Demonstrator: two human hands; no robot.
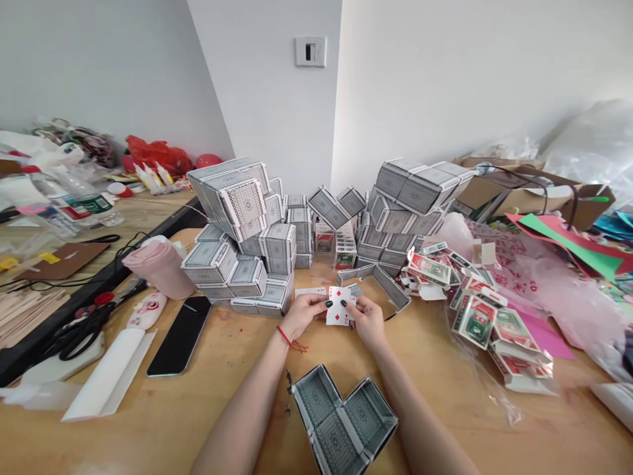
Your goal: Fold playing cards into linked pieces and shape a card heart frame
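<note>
Playing cards (338,315), two-handed pinch.
Beyond the heart-shaped box (335,432), left hand (302,316) and right hand (368,322) clamp the cards' opposite edges, likely to hold them aligned.

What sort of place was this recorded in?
Probably a craft workspace; whether home or studio, I can't tell. Signs of it: the held playing cards, the stacked block shapes with card-back patterns, and the green paper to the right.

Red cord bracelet (283,336), left wrist (291,326); dark thumbnail polish (329,303), perhaps green.
</note>
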